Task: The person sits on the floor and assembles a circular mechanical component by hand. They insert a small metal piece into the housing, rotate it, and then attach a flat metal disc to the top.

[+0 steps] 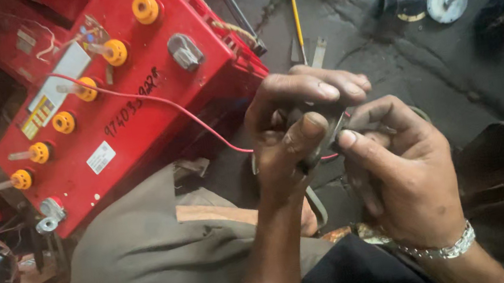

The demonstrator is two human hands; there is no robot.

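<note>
Head view: I see my left hand (293, 133) raised from the lower centre of the frame, forearm near vertical, fingers curled over and thumb (310, 128) pressed down, pinching a small dark metal part (324, 144). My right hand (398, 171) enters from lower right, wrist bearing a silver bracelet (448, 248), its fingers folded inward and thumb tip set against the same part. Both hands are closed together, touching at the part, above my lap. What kind of part it is I cannot tell. A thin red wire (155, 99) runs from the red battery (117, 101) at upper left to the hands. A screwdriver with a green and yellow handle (292, 0) lies on the floor beyond, well apart.
</note>
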